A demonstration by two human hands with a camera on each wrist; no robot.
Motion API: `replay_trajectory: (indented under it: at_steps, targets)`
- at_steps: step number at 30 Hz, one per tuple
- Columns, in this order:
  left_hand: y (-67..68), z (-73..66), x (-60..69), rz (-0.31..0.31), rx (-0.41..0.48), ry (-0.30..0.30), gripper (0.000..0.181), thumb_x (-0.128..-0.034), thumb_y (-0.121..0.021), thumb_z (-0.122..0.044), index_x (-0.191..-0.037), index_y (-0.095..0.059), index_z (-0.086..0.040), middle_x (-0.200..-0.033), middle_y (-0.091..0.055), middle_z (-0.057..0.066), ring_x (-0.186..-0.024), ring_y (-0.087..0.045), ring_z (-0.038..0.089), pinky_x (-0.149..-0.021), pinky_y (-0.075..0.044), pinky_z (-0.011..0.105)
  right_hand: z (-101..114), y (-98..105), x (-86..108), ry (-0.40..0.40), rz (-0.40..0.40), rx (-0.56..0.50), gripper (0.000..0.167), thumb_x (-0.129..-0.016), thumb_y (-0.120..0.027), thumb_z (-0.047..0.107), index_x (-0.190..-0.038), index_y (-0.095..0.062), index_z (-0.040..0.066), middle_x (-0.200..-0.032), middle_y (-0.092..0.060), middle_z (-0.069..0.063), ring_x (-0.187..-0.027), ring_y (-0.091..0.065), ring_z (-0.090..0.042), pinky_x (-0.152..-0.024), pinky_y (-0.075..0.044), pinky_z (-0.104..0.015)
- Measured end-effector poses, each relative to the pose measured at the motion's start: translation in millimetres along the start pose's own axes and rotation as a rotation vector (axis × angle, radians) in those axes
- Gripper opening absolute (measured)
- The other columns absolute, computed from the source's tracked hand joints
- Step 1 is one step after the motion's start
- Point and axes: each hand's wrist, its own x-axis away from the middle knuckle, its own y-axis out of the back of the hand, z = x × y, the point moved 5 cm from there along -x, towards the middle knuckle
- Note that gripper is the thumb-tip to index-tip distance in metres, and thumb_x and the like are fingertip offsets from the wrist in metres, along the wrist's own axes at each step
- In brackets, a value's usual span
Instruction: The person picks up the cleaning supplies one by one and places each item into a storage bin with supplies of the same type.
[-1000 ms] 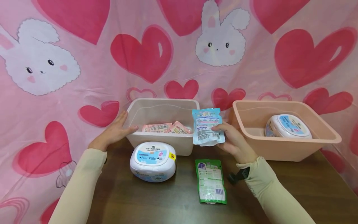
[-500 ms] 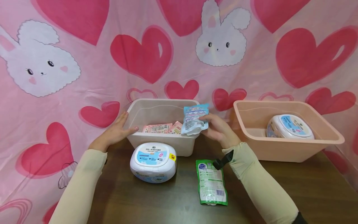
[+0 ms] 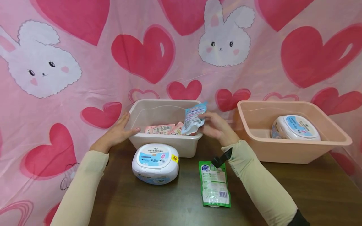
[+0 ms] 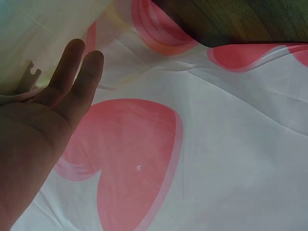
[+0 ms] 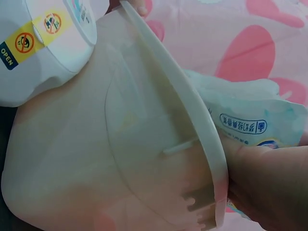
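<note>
My right hand (image 3: 217,127) grips a light blue pouch (image 3: 193,118) printed with small text, tilted over the right end of a pale grey plastic bin (image 3: 188,147). In the right wrist view the pouch (image 5: 245,118) shows beyond the bin's rim (image 5: 202,108). Pink packets (image 3: 159,129) lie inside that bin, partly behind the pouch. At the bin's left rim rests my left hand (image 3: 116,133), thumb over the front corner and fingers extended. The left wrist view shows the hand (image 4: 53,110) with straight fingers.
A white lidded tub (image 3: 155,163) stands in front of the grey bin. Right of it a green-and-white pouch (image 3: 215,185) lies flat on the dark wooden table (image 3: 181,208). A peach bin (image 3: 294,152) at the right holds a similar white tub (image 3: 295,127). A heart-patterned cloth (image 3: 175,44) hangs behind.
My right hand has carried the light blue pouch leftward from beside the grey bin to over its right end, and the pouch has tilted. The left hand has stayed at the rim.
</note>
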Motion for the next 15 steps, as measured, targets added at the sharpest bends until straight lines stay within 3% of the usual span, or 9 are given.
replay_trajectory:
  at_steps: [8, 15]
  targets:
    - [-0.3, -0.5, 0.4, 0.005, 0.007, 0.005, 0.106, -0.0927, -0.059, -0.062, -0.162, -0.001, -0.006, -0.168, 0.001, 0.019, -0.151, -0.001, 0.044, -0.114, -0.011, 0.070, -1.8, -6.9, 1.1, -0.004, -0.018, 0.007, 0.063, -0.106, -0.037, 0.017, -0.162, -0.007, 0.016, -0.164, -0.007, -0.025, -0.150, -0.006, -0.045, -0.121, -0.009, -0.053]
    - [0.3, -1.3, 1.4, 0.002, 0.005, 0.006, 0.106, -0.0929, -0.059, -0.062, -0.162, -0.001, -0.006, -0.168, 0.001, 0.019, -0.151, -0.001, 0.043, -0.114, -0.011, 0.070, -2.1, -8.9, 5.1, 0.067, -0.018, 0.128, 0.055, -0.106, -0.041, 0.015, -0.158, -0.024, 0.008, -0.160, -0.023, -0.024, -0.146, -0.023, -0.044, -0.119, -0.020, -0.053]
